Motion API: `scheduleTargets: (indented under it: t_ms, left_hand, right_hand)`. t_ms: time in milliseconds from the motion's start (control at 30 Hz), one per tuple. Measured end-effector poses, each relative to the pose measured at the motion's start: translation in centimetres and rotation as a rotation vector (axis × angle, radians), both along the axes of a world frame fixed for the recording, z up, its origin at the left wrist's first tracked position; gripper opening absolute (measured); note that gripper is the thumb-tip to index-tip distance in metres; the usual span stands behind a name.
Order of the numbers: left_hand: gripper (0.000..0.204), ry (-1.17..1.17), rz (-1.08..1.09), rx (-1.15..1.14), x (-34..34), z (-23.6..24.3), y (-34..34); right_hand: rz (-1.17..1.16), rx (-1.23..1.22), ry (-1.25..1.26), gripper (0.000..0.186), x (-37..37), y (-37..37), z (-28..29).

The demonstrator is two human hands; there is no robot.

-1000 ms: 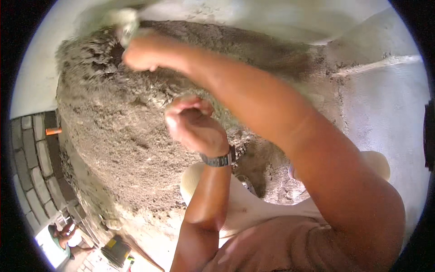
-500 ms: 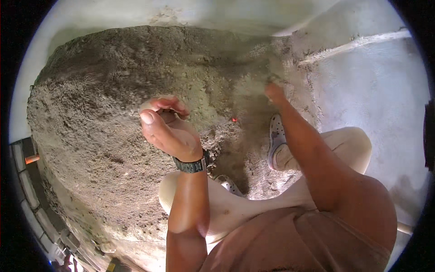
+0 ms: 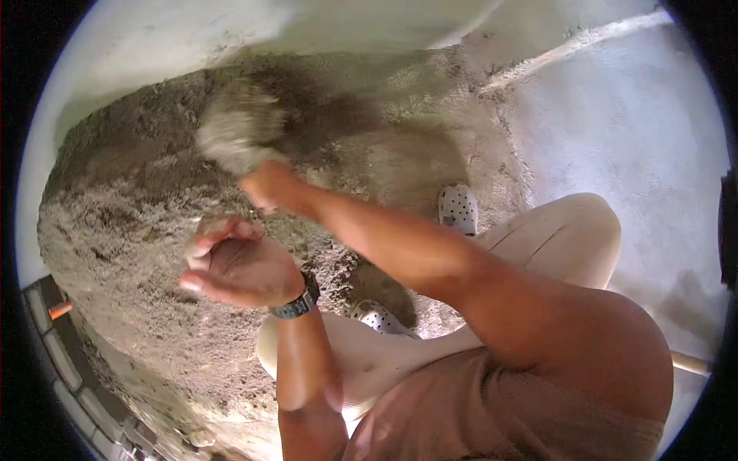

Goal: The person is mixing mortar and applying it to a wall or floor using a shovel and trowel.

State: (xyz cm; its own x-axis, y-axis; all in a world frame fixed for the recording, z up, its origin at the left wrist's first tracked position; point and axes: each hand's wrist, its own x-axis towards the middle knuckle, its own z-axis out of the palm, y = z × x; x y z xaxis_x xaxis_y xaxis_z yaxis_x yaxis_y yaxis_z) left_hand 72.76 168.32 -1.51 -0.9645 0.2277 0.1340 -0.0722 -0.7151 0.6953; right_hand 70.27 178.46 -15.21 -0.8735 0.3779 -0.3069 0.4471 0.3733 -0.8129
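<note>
My right hand (image 3: 273, 184) reaches across to the left over the brown soil mound (image 3: 123, 230). Its fingers are wrapped round the near end of a broad, greyish thing (image 3: 241, 131), smeared by motion so that its kind is unclear. Just nearer to me, my left hand (image 3: 242, 265) hovers over the soil with its palm turned up. The fingers there are loosely curled, the thumb stands apart, and nothing shows in the palm. A dark watch (image 3: 296, 301) is on that wrist.
A pale wall (image 3: 177, 46) rises behind the mound. Smooth grey floor (image 3: 615, 154) lies to the right. My clogs (image 3: 459, 209) stand on the dirt between my bent knees. Grey blocks (image 3: 65, 361) and an orange piece (image 3: 60, 310) are at the far left.
My right hand has swung left from near my right foot to over the mound, and the greyish thing in it now shows. My left hand has shifted left and nearer to me.
</note>
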Motion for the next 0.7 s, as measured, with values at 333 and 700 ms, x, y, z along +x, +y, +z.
scheduleTargets:
  t_ms: [333,700]
  left_hand:
    - [0.063,0.11,-0.071,0.022,0.0,-1.1,1.1]
    - [0.062,0.041,-0.2,-0.029,0.5,-1.2,0.8]
  right_hand:
    - [-0.262,0.347,0.216,0.038,2.4,7.7,3.6]
    - [-0.45,0.322,-0.396,0.031,18.6,22.4,-17.4]
